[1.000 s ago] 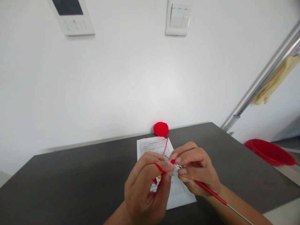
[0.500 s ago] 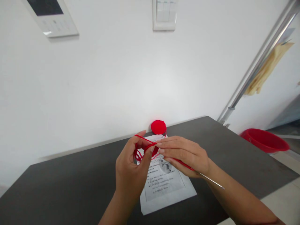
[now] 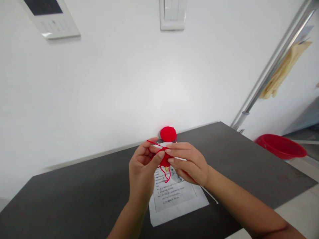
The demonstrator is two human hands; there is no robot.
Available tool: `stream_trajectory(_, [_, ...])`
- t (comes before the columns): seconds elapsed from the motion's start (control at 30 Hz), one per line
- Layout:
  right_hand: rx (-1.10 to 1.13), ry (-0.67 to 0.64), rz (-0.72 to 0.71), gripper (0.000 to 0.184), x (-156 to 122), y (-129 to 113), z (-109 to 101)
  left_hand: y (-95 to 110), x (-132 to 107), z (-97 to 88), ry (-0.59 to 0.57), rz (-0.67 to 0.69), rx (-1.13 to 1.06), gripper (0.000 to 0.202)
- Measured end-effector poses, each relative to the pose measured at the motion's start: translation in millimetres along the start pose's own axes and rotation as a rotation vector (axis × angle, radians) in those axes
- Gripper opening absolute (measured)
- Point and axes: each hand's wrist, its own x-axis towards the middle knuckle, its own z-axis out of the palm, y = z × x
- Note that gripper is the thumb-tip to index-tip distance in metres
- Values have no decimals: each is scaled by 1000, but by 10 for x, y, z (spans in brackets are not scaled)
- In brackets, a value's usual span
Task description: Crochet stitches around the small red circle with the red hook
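Left hand (image 3: 142, 171) and right hand (image 3: 191, 162) grip red yarnwork (image 3: 164, 161) above paper (image 3: 171, 210) bearing unreadable print.

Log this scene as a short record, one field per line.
Left grip: pinching the yarn piece, a strand over the index finger
Right grip: holding the hook, fingertips at the yarn piece
Ball: red, at the table's back edge, near the wall
Sheet: printed, on the table, below both hands
Basin: red, beyond the table's right side
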Motion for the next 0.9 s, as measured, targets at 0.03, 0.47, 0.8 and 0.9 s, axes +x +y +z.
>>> stream_trajectory(0.03, [-22,4,30,13,10,-21,20,-2,5,-32,-5,61,116,33])
stream_trajectory(0.47, [252,-278,384,19,199,-100,-290,160,234,-322,-178,482,904,7])
stream_trajectory(0.8, [821,-58,992,9,169,16,-347,101,257,-323,-240,222,562,6])
stream_trajectory(0.9, [1023,60,980,10,110,63,-211,82,265,-289,-290,-44,276,18])
